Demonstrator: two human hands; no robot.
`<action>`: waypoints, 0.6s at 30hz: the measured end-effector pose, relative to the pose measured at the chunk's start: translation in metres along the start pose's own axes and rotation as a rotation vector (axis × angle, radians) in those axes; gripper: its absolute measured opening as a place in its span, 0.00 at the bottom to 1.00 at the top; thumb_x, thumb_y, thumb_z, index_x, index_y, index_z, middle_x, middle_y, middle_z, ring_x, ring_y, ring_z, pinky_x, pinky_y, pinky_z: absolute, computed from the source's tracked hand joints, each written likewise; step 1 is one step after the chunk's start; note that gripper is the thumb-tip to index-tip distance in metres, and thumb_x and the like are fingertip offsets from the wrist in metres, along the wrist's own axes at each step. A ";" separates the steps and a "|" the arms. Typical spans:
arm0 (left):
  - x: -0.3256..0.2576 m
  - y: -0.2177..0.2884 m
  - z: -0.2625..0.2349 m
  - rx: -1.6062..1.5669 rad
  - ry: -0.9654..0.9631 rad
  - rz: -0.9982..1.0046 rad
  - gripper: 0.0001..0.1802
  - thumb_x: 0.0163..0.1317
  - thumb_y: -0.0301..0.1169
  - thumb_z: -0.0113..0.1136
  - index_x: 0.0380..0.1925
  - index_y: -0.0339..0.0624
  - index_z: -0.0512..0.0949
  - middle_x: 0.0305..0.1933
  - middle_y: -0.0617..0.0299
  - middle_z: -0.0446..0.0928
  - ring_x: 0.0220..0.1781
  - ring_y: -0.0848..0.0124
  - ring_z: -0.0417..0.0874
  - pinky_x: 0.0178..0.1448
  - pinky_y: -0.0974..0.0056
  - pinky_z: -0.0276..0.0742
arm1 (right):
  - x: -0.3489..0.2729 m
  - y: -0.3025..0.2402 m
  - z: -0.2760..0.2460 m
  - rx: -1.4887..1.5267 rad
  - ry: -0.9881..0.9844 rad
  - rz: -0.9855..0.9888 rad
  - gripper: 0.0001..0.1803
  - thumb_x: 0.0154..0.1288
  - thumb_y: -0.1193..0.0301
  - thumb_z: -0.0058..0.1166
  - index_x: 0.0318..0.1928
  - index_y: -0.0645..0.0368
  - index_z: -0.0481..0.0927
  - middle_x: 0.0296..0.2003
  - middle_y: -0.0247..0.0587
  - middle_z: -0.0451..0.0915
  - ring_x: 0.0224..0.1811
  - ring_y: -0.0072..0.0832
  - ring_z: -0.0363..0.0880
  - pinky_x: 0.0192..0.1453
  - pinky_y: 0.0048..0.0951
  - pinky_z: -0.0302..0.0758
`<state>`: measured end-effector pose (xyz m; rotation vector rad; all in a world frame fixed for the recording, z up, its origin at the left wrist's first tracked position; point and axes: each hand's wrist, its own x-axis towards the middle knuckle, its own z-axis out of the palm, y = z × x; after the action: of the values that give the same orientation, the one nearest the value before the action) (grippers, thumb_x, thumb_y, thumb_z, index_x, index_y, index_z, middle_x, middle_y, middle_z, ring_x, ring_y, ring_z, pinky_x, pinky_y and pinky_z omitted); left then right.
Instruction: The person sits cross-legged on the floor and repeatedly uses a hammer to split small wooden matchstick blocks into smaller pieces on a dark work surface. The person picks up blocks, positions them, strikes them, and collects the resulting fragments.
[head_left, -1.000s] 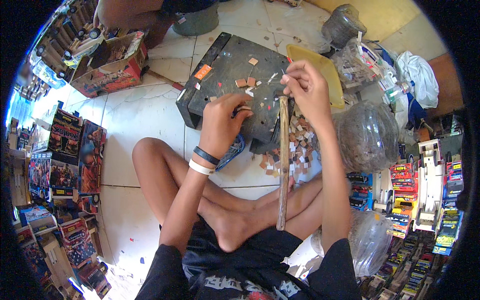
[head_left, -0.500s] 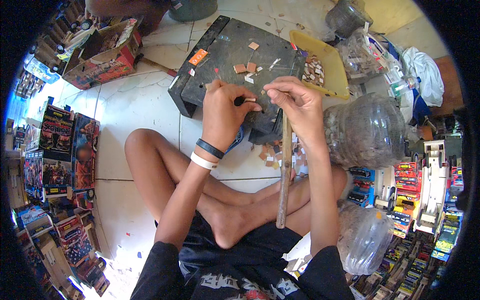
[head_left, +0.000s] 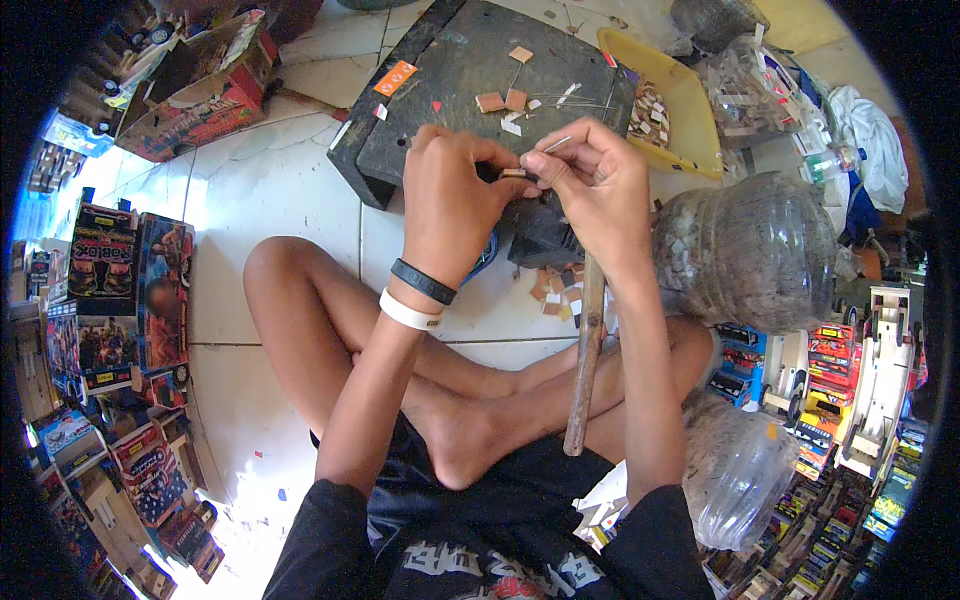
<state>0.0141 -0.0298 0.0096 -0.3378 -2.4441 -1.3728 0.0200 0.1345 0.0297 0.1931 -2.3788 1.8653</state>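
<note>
Both my hands meet over the near edge of a low black table (head_left: 450,95). My left hand (head_left: 452,205), with a black and a white wristband, pinches a small flat wooden piece (head_left: 514,173) between thumb and fingers. My right hand (head_left: 605,195) is closed on a thin metal rod (head_left: 560,144), its fingertips touching the wooden piece. Below the right hand, a wooden handle (head_left: 585,370) slants down over my leg; its upper end is hidden. Brown square pieces (head_left: 490,102), white scraps (head_left: 511,127) and thin rods (head_left: 590,106) lie on the table.
A yellow tray (head_left: 690,160) of small pieces stands right of the table. Large clear plastic containers (head_left: 745,250) sit by my right knee. Loose squares (head_left: 555,290) lie on the floor. Toy trucks (head_left: 835,375) line both sides, and a red box (head_left: 200,100) stands far left.
My right hand has moved left to meet my left hand at the wooden piece. The thin rod now shows between its fingers. The whole view has shifted slightly.
</note>
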 end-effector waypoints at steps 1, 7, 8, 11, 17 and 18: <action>0.000 0.000 0.000 0.005 0.007 0.007 0.13 0.38 0.31 0.83 0.26 0.41 0.90 0.28 0.55 0.86 0.40 0.52 0.80 0.48 0.52 0.76 | 0.000 0.000 0.001 0.001 -0.005 0.002 0.06 0.68 0.80 0.66 0.41 0.65 0.80 0.35 0.39 0.86 0.37 0.20 0.84 0.43 0.23 0.83; 0.001 0.001 0.000 0.000 0.017 0.009 0.13 0.38 0.31 0.83 0.26 0.41 0.90 0.28 0.55 0.86 0.39 0.52 0.80 0.47 0.53 0.76 | -0.002 0.000 0.005 0.003 0.049 -0.024 0.06 0.63 0.82 0.67 0.37 0.65 0.81 0.33 0.39 0.87 0.37 0.23 0.87 0.42 0.26 0.82; 0.002 0.001 0.000 0.008 0.015 0.018 0.13 0.38 0.31 0.83 0.26 0.42 0.90 0.28 0.55 0.86 0.39 0.52 0.80 0.47 0.53 0.76 | -0.002 -0.001 0.006 0.004 0.055 -0.019 0.06 0.64 0.82 0.67 0.36 0.65 0.80 0.33 0.39 0.87 0.37 0.23 0.87 0.42 0.26 0.82; 0.002 0.000 0.000 0.017 0.007 0.019 0.14 0.38 0.32 0.83 0.26 0.41 0.90 0.28 0.54 0.87 0.39 0.52 0.80 0.47 0.52 0.76 | -0.002 -0.002 0.008 -0.004 0.065 -0.024 0.06 0.64 0.82 0.66 0.36 0.65 0.80 0.33 0.40 0.87 0.37 0.24 0.87 0.42 0.27 0.82; 0.001 -0.007 0.004 0.100 0.029 0.079 0.12 0.42 0.32 0.81 0.27 0.41 0.90 0.29 0.51 0.86 0.38 0.49 0.81 0.47 0.52 0.77 | -0.006 -0.009 0.009 -0.392 0.020 -0.307 0.05 0.65 0.83 0.64 0.37 0.64 0.79 0.33 0.41 0.86 0.35 0.29 0.87 0.40 0.30 0.83; 0.001 -0.008 0.004 0.104 0.057 0.115 0.12 0.42 0.32 0.81 0.27 0.40 0.90 0.29 0.51 0.86 0.38 0.49 0.81 0.47 0.52 0.77 | -0.007 -0.012 0.009 -0.481 0.013 -0.410 0.06 0.64 0.83 0.64 0.37 0.64 0.79 0.32 0.42 0.86 0.34 0.33 0.87 0.39 0.32 0.82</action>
<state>0.0096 -0.0306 0.0014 -0.4020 -2.3989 -1.1876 0.0287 0.1236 0.0379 0.5630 -2.4562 1.0860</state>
